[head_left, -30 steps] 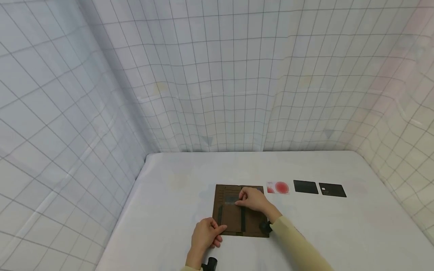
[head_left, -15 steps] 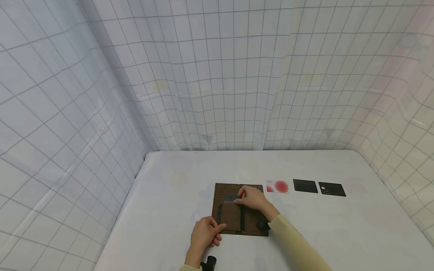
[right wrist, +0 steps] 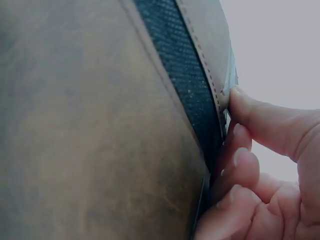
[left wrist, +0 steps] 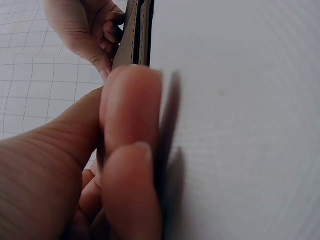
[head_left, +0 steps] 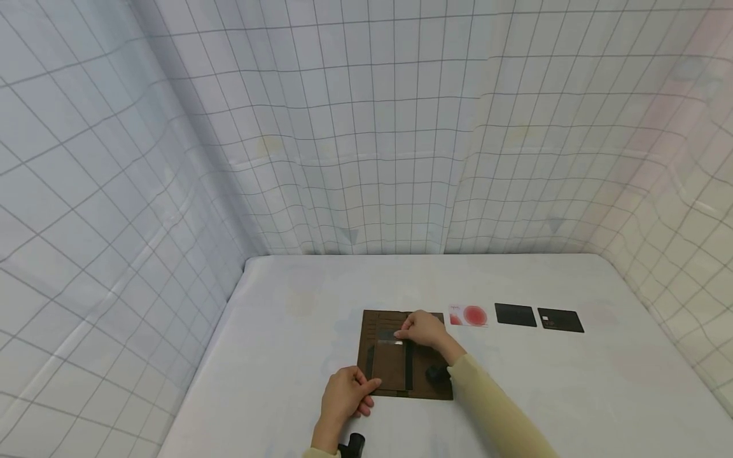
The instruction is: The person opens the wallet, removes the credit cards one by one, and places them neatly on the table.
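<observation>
Here's the brown wallet (head_left: 390, 367), open on the white table (head_left: 275, 356), the left hand (head_left: 345, 393) pinching its near left corner, fingers blocking most of it from the left wrist view. Up top, the right hand (head_left: 425, 331) pinches the inner panel (right wrist: 210, 35) beside a black band (right wrist: 182, 75), the exact contact hard to make out.

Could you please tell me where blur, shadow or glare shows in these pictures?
Head view: a bright glint on the wallet by the right hand; left wrist view: the left hand casts soft shadows on the table; right wrist view: the wallet's nearest surface is blurred, the background washed out.
</observation>
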The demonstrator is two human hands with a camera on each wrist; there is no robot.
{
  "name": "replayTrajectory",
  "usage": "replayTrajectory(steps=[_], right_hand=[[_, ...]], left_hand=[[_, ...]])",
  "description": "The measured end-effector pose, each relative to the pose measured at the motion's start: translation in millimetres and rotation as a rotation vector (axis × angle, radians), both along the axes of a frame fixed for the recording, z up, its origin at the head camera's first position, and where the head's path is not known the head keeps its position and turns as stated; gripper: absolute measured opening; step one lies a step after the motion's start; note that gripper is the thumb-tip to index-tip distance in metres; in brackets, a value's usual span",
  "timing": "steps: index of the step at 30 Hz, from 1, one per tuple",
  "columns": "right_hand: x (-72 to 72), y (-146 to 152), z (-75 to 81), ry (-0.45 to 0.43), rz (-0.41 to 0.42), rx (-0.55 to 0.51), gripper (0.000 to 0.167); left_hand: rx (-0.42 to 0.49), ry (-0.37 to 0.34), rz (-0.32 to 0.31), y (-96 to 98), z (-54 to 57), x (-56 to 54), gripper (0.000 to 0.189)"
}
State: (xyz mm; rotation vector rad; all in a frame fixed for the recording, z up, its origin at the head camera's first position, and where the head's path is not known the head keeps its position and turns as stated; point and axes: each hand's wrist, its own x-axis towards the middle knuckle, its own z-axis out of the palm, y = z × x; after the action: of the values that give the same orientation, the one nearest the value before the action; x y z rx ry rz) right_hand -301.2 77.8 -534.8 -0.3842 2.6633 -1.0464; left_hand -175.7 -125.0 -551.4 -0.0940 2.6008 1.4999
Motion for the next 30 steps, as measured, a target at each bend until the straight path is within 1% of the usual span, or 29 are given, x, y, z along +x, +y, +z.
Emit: replayTrajectory(steps=[4,10,17,23,26,30], right_hand=[[-1.7,1,-0.3,-0.022,-0.032,-0.045,0.022],[-1.6,1,-1.7,0.021,-0.075,-0.080,0.023],[1.6,1,-6.8,0.016,-0.121,-0.116,0.024],[2.3,1,-10.0,0.021,-0.110,-0.111,0.025],[2.4,1,-11.1,0.006,-0.101,-0.090,0.032],[3.3,-1,-10.2,-0.011,-0.100,-0.068,0.041]], left_hand=[[0.003,0.001,-0.002,0.1,0.1,-0.7,0.035],[0.000,0.034,-0.012,-0.1,2.7,-2.0,0.033],[-0.004,0.003,-0.004,0.0,3.3,0.5,0.035],[-0.009,-0.009,0.008,-0.5,1.2,1.0,0.035],[-0.017,-0.013,0.004,-0.6,-1.7,0.9,0.034],[-0.006,-0.013,0.002,-0.8,-3.9,1.3,0.034]])
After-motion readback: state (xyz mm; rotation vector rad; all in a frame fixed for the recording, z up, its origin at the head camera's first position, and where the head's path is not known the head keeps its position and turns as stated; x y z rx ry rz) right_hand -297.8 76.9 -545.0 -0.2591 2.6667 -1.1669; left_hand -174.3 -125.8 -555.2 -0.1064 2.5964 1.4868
